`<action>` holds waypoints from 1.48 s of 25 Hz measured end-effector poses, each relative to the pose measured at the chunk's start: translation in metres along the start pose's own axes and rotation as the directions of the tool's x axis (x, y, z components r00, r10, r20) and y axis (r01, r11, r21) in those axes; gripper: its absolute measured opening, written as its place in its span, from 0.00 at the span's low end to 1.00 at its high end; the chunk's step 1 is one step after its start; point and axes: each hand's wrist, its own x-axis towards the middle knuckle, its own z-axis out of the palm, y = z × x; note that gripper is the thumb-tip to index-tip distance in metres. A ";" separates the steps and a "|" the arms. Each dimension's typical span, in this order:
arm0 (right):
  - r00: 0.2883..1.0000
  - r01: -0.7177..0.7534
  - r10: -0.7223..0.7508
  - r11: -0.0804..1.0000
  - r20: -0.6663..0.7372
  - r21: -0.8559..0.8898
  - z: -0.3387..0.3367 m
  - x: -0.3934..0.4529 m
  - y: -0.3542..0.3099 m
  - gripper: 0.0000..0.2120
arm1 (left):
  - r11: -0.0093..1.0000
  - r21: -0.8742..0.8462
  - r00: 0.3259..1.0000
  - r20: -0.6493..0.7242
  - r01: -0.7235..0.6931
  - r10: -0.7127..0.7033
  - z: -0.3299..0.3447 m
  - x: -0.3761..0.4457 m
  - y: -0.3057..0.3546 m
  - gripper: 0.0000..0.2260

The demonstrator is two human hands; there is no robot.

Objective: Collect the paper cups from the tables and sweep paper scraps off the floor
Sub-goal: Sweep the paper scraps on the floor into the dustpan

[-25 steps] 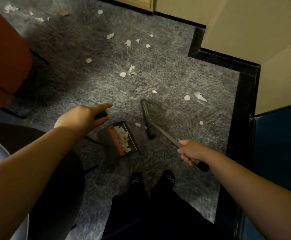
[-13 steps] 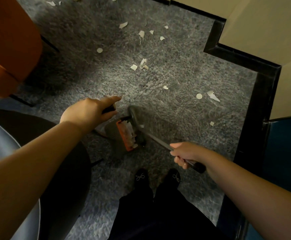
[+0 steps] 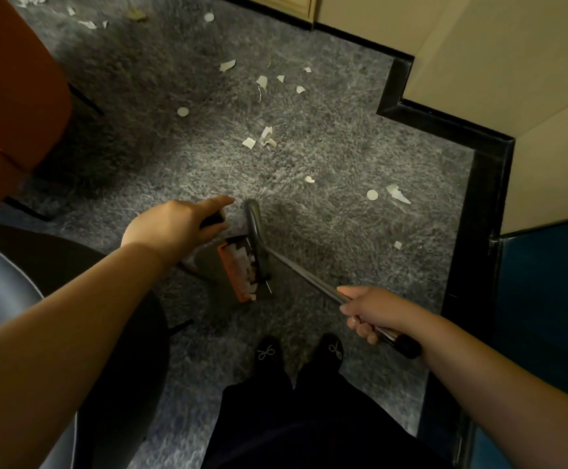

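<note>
My left hand (image 3: 177, 225) grips the black handle of an upright dustpan (image 3: 238, 272) with an orange lip, standing on the grey carpet (image 3: 326, 157); white paper scraps lie inside it. My right hand (image 3: 373, 309) grips the metal broom handle (image 3: 306, 275), and the dark broom head (image 3: 257, 238) lies against the dustpan's open edge. White paper scraps (image 3: 258, 140) are scattered on the carpet ahead, with more scraps (image 3: 390, 192) to the right near the wall.
An orange chair (image 3: 12, 96) stands at the left, and a grey round chair seat (image 3: 1, 299) is by my left arm. Beige walls with black baseboard (image 3: 488, 157) step in at the right. My black shoes (image 3: 299, 350) are below.
The broom head swept left from the open carpet up against the dustpan. The small scrap that lay beside the pan is no longer visible there.
</note>
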 end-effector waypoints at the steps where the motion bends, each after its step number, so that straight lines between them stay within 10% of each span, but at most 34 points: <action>1: 1.000 0.007 -0.007 1.000 -0.013 0.016 -0.002 -0.002 0.001 0.27 | 1.000 -0.016 1.000 -0.006 -0.004 0.004 0.000 0.000 0.000 0.23; 13: 0.981 0.094 -0.044 0.960 -0.190 0.264 -0.093 -0.017 0.025 0.28 | 0.988 -0.109 0.993 0.035 -0.107 0.112 -0.014 0.059 0.080 0.23; 37: 0.955 0.009 0.076 0.958 -0.286 0.287 -0.514 0.044 -0.004 0.17 | 0.971 0.076 0.967 0.137 -0.226 0.215 -0.007 0.399 0.377 0.22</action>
